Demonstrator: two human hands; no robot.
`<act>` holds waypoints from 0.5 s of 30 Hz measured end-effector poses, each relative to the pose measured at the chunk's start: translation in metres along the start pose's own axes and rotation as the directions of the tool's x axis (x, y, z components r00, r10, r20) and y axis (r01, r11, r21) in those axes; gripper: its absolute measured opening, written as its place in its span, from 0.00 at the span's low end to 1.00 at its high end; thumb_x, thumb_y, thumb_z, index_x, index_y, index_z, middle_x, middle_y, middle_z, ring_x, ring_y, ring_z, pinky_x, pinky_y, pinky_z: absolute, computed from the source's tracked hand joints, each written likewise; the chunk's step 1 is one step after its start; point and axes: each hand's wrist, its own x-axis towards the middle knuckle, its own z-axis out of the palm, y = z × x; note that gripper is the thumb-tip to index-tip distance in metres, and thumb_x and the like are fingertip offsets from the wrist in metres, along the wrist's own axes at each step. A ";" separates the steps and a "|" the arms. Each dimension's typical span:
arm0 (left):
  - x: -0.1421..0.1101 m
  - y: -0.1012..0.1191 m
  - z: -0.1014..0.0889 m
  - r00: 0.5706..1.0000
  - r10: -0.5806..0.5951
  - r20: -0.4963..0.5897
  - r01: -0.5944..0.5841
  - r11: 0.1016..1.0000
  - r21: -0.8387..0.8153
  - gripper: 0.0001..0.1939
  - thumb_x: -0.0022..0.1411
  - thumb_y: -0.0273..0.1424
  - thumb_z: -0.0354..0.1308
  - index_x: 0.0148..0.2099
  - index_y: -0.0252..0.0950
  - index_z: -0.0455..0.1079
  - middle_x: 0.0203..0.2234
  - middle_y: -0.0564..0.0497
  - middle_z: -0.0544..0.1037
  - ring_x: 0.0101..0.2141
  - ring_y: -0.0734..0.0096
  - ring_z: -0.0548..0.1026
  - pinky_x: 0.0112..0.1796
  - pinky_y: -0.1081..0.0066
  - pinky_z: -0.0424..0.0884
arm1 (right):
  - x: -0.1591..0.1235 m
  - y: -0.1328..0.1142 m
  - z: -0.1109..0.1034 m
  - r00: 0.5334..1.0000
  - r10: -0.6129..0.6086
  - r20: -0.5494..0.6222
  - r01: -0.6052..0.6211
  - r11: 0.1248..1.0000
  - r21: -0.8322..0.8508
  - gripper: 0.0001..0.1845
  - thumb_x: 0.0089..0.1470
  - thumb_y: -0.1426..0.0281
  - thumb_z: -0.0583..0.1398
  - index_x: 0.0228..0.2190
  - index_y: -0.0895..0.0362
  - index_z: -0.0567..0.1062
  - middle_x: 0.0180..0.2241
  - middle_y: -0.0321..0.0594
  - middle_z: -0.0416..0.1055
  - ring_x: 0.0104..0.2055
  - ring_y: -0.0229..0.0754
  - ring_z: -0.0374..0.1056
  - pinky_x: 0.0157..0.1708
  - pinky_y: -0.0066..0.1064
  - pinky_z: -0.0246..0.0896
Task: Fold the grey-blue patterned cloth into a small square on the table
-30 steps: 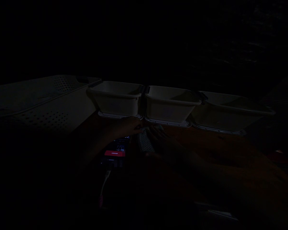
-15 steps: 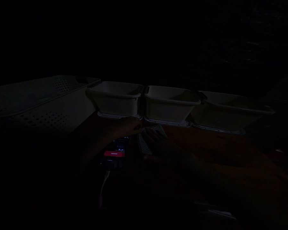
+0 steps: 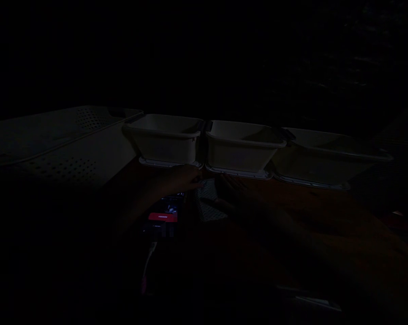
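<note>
The view is very dark. A small patterned cloth, seemingly folded, lies on the brown table in front of me. My left hand reaches in from the left, its fingers closed at the cloth's upper left corner. Over the cloth's right side is my right hand, its thumb stretched across the cloth and its fingers apart near the far edge. Shadow hides much of both hands. Just below my left forearm lies a lit phone with a red bar on its screen.
Three pale tubs, left, middle and right, stand in a row behind the hands. A pale basket with holes is at the left. A white cable runs from the phone towards me.
My right hand has shifted from lying flat on the cloth to its right side, with more of the cloth showing. The cloth's outline looks narrower. My left hand has barely moved.
</note>
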 end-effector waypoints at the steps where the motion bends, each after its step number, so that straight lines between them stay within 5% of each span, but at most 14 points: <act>1: 0.000 0.000 0.000 1.000 0.005 -0.004 -0.005 1.000 0.008 0.13 0.66 0.38 0.55 0.44 0.34 0.74 0.37 0.46 0.77 0.35 0.66 0.75 0.33 0.72 0.63 | 0.000 -0.001 0.000 1.000 0.014 0.012 -0.014 1.000 -0.012 0.47 0.60 0.45 0.50 0.68 0.63 0.50 0.68 0.58 0.46 0.71 0.57 0.40 0.66 0.56 0.43; 6: 0.000 0.004 -0.003 1.000 -0.008 0.013 0.008 1.000 0.009 0.13 0.66 0.37 0.56 0.46 0.34 0.74 0.39 0.45 0.77 0.37 0.66 0.74 0.34 0.72 0.63 | -0.001 -0.008 0.001 0.997 0.054 0.060 -0.051 0.998 -0.038 0.52 0.58 0.42 0.51 0.67 0.67 0.49 0.69 0.62 0.39 0.71 0.59 0.34 0.66 0.58 0.40; 15: -0.002 0.010 -0.007 0.999 -0.035 0.029 0.035 0.999 0.007 0.13 0.66 0.36 0.55 0.45 0.33 0.73 0.38 0.46 0.77 0.36 0.66 0.75 0.33 0.72 0.63 | -0.001 -0.016 0.003 0.993 -0.071 0.092 0.078 0.995 -0.069 0.54 0.57 0.39 0.47 0.66 0.71 0.50 0.68 0.62 0.38 0.71 0.59 0.30 0.68 0.54 0.33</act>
